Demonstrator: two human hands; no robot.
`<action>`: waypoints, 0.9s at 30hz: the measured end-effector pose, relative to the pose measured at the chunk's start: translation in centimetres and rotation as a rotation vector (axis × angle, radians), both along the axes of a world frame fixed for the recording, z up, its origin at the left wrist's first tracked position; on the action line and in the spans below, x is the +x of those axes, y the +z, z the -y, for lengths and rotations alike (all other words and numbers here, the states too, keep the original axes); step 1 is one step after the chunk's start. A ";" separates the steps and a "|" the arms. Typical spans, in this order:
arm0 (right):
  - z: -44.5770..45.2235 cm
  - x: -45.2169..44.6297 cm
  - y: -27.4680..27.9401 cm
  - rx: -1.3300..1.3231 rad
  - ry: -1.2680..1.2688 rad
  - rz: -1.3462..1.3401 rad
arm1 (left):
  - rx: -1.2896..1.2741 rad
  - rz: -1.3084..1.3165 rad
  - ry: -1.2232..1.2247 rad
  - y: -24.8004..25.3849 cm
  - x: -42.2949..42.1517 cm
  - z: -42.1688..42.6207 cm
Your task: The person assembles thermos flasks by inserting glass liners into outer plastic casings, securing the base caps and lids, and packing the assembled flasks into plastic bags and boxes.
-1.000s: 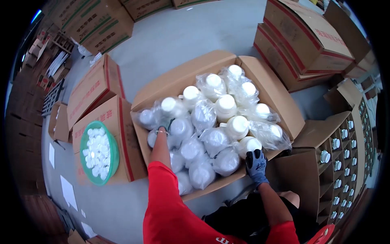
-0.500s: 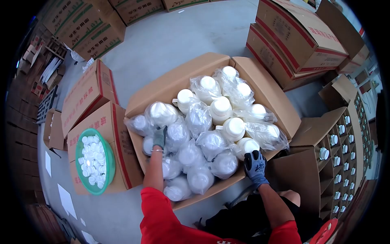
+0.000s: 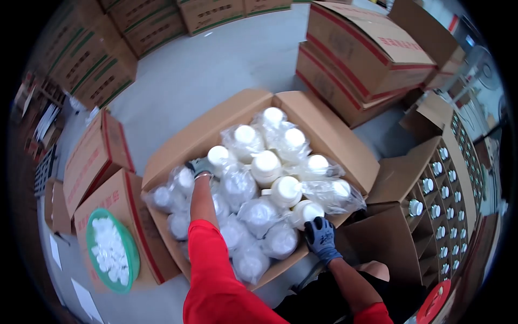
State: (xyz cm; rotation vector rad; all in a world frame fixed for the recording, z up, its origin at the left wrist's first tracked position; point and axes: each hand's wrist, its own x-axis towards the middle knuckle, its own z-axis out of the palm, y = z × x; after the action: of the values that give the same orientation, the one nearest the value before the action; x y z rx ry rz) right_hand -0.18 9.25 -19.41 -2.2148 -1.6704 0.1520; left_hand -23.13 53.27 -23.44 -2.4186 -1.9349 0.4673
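A large open carton (image 3: 329, 143) holds several white plastic jugs, some bare and some in clear bags. My left hand (image 3: 201, 166), in a grey glove, reaches into its left part. It lies between a bagged jug (image 3: 184, 182) and a bare white jug (image 3: 218, 155), touching at least one of them. Its fingers are partly hidden and blurred, so their grip is unclear. At the carton's near right edge, my right hand (image 3: 322, 239), in a grey-blue glove with dark fingertips, has its fingers bent against the side of another white jug (image 3: 306, 211).
A green basin (image 3: 131, 251) of small white caps stands on a carton (image 3: 154, 229) at left. To the right, a divided carton (image 3: 372, 240) holds several capped bottles (image 3: 415, 207). Stacked cartons (image 3: 350, 65) stand behind, and more (image 3: 91, 59) at the far left.
The view has shifted, so the scene sits lower and further left. My left hand has moved deeper into the carton, toward the bare jug. My right hand stays at the same jug.
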 end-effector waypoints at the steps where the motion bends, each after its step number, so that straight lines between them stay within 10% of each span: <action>1: -0.2 -0.1 0.1 -0.002 -0.004 -0.014 | -0.044 0.023 -0.005 -3.7 -0.7 -1.7; 8: -0.7 -0.1 -0.1 0.000 -0.004 0.026 | 0.077 0.390 -0.115 -1.6 -2.7 -0.6; 17: 0.7 0.4 -0.2 -0.059 0.025 -0.119 | 0.163 1.097 -0.480 26.6 1.4 17.6; 19: -0.2 2.4 -3.0 0.014 -0.001 -0.565 | 0.084 1.356 -0.483 27.4 3.5 23.7; 20: -0.2 3.7 -0.7 0.079 -0.242 -1.432 | -0.008 1.540 -0.454 26.5 4.6 26.7; 22: 5.9 3.2 16.0 0.452 -0.480 -2.102 | -0.396 1.729 -0.338 28.1 6.5 35.2; 27: 24.9 4.3 26.7 0.983 -0.318 -0.714 | -0.467 1.480 -0.714 27.5 11.2 50.3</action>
State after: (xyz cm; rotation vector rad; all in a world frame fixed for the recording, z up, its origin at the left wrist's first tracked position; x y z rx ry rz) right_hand 4.11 -15.61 7.33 -1.3780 -0.7233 0.0144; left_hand -11.91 2.99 4.09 -3.9317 -0.6614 -1.3776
